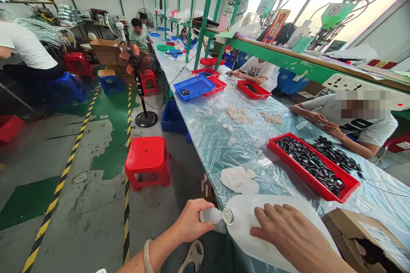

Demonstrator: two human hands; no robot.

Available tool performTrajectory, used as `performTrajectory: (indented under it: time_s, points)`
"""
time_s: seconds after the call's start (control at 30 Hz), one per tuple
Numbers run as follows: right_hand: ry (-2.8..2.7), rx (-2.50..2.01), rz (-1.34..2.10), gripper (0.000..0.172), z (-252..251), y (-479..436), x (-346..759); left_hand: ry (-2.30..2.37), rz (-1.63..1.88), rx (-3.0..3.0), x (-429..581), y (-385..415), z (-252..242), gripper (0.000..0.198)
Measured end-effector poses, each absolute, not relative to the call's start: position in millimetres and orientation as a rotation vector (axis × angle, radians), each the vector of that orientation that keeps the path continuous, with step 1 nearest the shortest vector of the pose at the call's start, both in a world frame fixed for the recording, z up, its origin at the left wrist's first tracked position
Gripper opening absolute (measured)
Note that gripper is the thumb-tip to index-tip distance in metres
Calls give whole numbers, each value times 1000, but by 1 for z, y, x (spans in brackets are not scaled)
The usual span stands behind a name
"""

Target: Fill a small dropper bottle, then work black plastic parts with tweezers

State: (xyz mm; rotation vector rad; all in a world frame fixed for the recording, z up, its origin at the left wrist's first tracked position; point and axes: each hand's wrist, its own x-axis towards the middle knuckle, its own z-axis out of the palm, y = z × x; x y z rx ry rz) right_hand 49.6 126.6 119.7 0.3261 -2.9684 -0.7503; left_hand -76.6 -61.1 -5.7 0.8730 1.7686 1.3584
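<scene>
My L hand [190, 222] fingers grip 1 small bottle [209, 215]. R hand [285, 232] fingers lie open, flat on 1 white jug [246, 210].

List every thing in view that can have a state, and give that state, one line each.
big jug: on its side, uncapped, right hand flat on it
small bottle: gripped by left hand, at the jug's mouth
red tray: full of black parts
blue tray: nearly empty
cardboard box: open
red stool: unoccupied
</scene>
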Motion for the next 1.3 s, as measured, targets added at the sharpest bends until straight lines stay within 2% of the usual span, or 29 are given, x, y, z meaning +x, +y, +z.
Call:
performTrajectory:
  time_s: [0.23, 0.47, 1.07, 1.3]
  points:
    - [-2963, 311, -695, 27, 115, 125, 50, 1770, 1409, 860, -74, -64, -9, 32]
    - [-2972, 288, -729, 41, 116, 119, 45, 1774, 1445, 829, -72, -66, -13, 33]
    - [-3085, 308, -727, 29, 111, 115, 42, 1766, 1496, 734, -68, -69, -18, 36]
    - [-3055, 269, -711, 32, 114, 107, 41, 1776, 1494, 724, -67, -71, -18, 35]
